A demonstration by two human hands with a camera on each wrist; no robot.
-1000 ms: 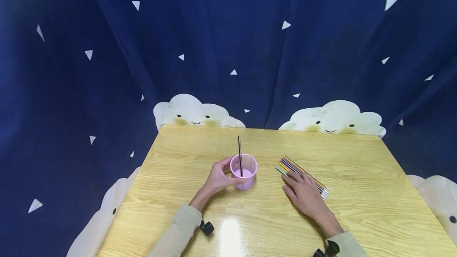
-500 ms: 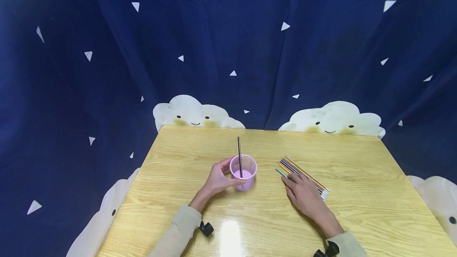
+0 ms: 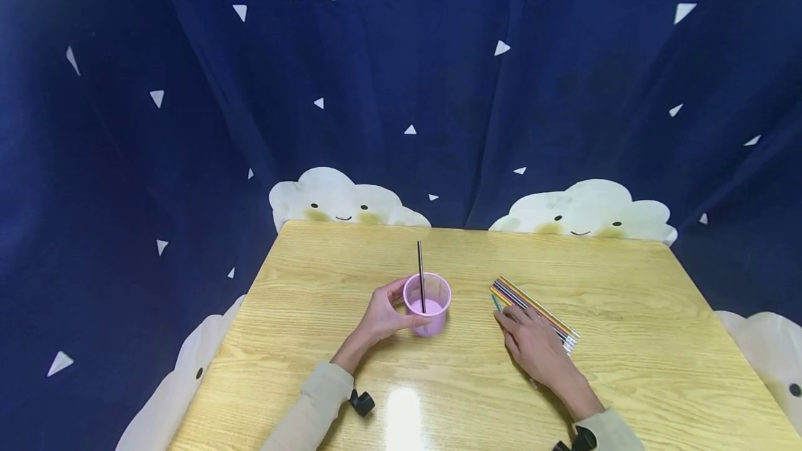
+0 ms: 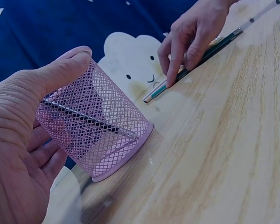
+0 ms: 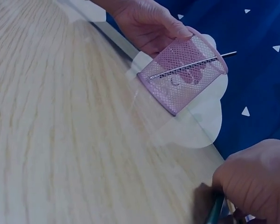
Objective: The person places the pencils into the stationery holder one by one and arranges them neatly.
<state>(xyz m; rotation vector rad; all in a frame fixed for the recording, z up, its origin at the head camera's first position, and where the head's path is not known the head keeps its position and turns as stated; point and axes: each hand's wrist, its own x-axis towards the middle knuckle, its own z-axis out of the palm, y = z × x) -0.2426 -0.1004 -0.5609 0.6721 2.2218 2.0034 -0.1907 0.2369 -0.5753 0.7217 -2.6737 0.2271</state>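
Note:
My left hand (image 3: 382, 313) holds a pink mesh pencil cup (image 3: 437, 320) upright on the table, thumb on the near side of the rim and fingers round the far side. One black striped pencil (image 3: 420, 263) leans inside it, its top end above the rim. To the right, my right hand (image 3: 532, 344) pinches a teal pencil (image 4: 158, 91) between thumb and fingers, low at the table. In the head view most of that pencil is hidden under the hand. Several other pencils (image 3: 515, 293) lie side by side just beyond, partly covered by the right fingers.
Both hands work over a light wooden table (image 3: 326, 256). Behind it hangs a dark blue curtain (image 3: 376, 152) with white triangles and smiling clouds. A bright light reflection shows at the table's front, between the forearms.
The teal pencil has turned and shifted slightly right, and its other end now shows below the right hand. The right fingers have drawn in a little. The left hand and cup stay put.

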